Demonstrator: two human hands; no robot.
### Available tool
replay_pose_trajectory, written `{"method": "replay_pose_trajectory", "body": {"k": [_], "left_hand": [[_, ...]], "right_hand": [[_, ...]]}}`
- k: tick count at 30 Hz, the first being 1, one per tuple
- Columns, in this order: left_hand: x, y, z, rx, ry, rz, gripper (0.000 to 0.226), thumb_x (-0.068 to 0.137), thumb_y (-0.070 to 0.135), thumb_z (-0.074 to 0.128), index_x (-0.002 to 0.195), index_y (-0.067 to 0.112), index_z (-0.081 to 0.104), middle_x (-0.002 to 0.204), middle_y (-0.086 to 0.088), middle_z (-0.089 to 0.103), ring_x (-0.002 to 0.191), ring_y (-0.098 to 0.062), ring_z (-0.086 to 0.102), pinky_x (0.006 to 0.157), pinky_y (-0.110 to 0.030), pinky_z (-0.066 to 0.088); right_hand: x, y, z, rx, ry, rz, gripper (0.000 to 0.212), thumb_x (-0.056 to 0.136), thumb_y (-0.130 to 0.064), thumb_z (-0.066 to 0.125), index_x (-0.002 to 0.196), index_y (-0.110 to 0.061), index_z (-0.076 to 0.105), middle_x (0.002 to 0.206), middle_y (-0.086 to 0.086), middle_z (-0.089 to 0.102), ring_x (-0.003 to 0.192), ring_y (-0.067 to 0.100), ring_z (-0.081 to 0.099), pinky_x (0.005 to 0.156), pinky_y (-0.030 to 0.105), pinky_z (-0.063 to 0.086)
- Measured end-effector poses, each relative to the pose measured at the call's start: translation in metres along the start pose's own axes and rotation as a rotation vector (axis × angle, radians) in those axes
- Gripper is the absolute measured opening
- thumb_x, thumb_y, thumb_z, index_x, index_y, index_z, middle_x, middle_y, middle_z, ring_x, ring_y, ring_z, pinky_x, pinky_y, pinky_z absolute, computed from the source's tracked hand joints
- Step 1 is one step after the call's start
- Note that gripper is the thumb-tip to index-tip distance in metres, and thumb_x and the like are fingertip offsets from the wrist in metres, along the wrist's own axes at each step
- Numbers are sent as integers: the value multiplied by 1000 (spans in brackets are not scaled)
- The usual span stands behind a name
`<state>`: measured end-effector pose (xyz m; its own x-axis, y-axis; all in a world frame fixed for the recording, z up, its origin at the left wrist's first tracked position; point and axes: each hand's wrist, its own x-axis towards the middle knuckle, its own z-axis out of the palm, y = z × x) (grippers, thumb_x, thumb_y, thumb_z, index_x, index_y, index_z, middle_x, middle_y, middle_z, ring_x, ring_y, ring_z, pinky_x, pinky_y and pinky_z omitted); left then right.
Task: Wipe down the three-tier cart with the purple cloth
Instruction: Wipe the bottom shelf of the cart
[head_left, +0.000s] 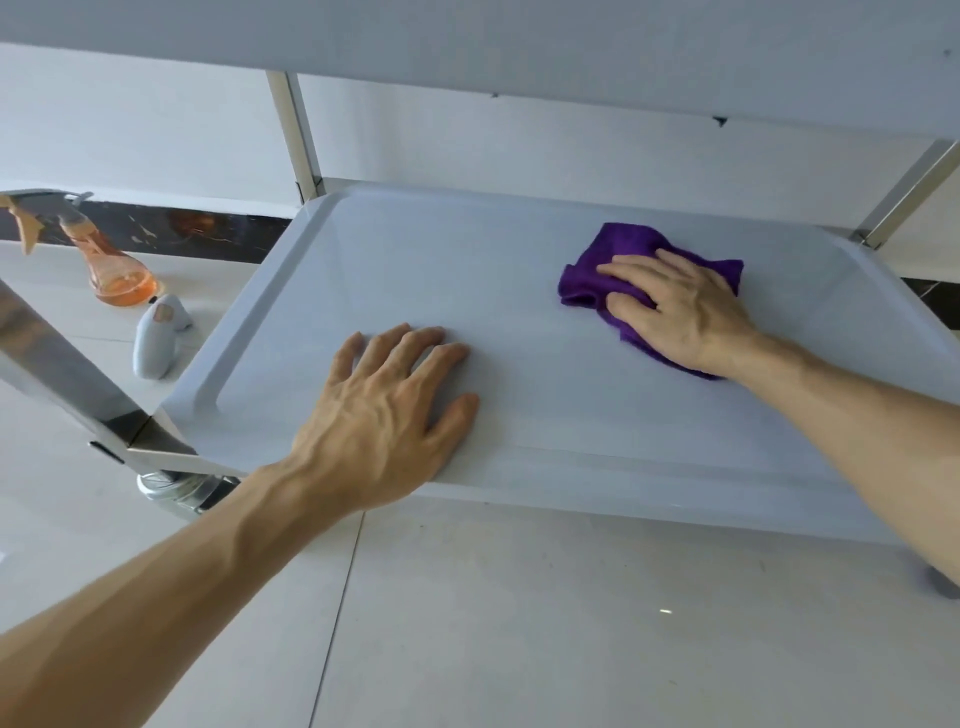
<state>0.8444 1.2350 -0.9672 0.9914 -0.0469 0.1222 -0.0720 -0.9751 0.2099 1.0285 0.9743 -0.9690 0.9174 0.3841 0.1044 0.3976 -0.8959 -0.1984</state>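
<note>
The cart's lowest shelf (395, 270) is a pale grey tray with a raised rim, just above the floor. A crumpled purple cloth (623, 247) lies on its right part. My right hand (680, 312) presses flat on the cloth, fingers pointing left. My left hand (384, 415) rests palm down on the shelf's near edge, fingers spread, holding nothing. The shelf above (467, 31) overhangs the top of the view.
Metal cart posts stand at the back left (296, 140), back right (904, 197) and near left (57, 374), with a caster (176, 491) below. An orange spray bottle (111, 265) and a small white object (156, 343) sit on the tiled floor to the left.
</note>
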Motion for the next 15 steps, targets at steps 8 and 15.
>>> {"method": "replay_pose_trajectory", "body": {"k": [8,15], "left_hand": [[49,23,6,-28,-31,-12,56,93,57,40,143,30,40,151,4,35,141,-24,28,115,-45,20],[47,30,27,-14,40,46,53,97,48,25,142,25,41,151,1,39,143,-26,26,114,-54,19]], "right_hand": [[4,-23,16,-5,42,118,48,96,-57,31,143,-46,37,156,-22,29,147,23,16,117,50,12],[13,-27,19,-2,43,41,51,92,-61,30,141,-48,38,155,-23,30,146,23,19,115,51,15]]}}
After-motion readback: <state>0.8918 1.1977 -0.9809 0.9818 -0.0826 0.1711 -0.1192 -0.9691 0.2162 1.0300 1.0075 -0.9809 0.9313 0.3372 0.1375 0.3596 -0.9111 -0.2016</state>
